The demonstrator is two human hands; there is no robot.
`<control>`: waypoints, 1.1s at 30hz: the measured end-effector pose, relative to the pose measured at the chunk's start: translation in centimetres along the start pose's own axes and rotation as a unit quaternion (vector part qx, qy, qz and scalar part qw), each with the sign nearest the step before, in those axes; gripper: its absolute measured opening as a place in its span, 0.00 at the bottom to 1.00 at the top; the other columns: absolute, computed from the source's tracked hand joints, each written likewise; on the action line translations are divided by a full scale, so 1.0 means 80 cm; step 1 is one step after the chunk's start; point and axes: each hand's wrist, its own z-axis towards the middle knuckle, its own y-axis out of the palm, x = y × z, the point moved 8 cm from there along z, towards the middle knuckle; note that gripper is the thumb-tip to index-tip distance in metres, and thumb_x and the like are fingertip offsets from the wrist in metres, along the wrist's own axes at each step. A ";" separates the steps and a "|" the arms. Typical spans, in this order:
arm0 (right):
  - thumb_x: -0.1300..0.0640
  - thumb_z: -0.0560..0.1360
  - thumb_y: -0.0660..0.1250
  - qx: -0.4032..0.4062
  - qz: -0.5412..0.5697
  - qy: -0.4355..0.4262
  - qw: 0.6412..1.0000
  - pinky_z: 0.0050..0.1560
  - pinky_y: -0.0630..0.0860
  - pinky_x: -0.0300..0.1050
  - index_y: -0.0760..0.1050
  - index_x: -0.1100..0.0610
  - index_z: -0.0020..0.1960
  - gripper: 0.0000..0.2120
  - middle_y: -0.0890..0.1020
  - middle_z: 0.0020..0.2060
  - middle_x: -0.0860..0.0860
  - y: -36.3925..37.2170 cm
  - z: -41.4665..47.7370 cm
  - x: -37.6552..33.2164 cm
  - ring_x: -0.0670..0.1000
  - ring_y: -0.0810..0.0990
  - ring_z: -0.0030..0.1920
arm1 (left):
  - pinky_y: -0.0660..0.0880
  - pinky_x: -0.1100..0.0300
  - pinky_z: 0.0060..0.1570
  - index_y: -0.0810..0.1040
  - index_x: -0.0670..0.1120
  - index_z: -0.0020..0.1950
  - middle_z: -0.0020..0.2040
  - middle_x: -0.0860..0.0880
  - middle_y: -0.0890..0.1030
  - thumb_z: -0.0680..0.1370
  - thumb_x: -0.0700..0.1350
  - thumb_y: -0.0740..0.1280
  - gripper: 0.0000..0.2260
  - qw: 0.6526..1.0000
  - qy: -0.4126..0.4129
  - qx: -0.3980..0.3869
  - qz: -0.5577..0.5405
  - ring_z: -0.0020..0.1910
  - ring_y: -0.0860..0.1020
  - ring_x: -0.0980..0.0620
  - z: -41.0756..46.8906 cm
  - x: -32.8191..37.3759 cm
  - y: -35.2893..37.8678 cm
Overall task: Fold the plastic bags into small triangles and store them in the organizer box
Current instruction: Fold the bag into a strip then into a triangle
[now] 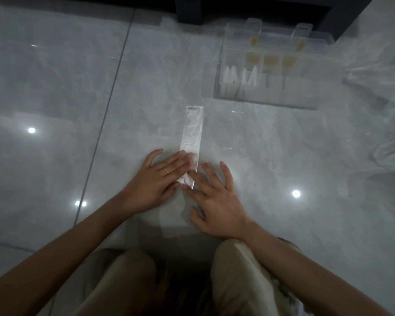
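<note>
Working on grey floor (55, 87). Facing box (265, 101) well ahead, right, holding white triangles (251, 76). Flattening bag strip (192, 131) lying just ahead, pressing its near end with left hand (160, 176) and right hand (214, 201), fingers straight, gripping nothing. Likely needing the corner folding tight, edges aligned. Counting one box, one strip, two hands; triangles too blurred.

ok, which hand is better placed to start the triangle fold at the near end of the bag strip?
Right, probably. The right hand has fingertips at the near end of the strip, free to lift a corner; the left hand lies flat across it, pinning it.
</note>
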 end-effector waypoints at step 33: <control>0.58 0.72 0.72 0.120 -0.111 -0.089 0.983 0.72 0.54 0.62 0.83 0.54 0.43 0.02 0.79 0.36 0.48 -0.017 0.021 0.009 0.52 0.79 0.47 | 0.43 0.40 0.72 0.54 0.46 0.79 0.79 0.46 0.54 0.76 0.69 0.53 0.39 0.996 -0.010 -0.076 0.048 0.78 0.50 0.49 -0.005 -0.021 0.005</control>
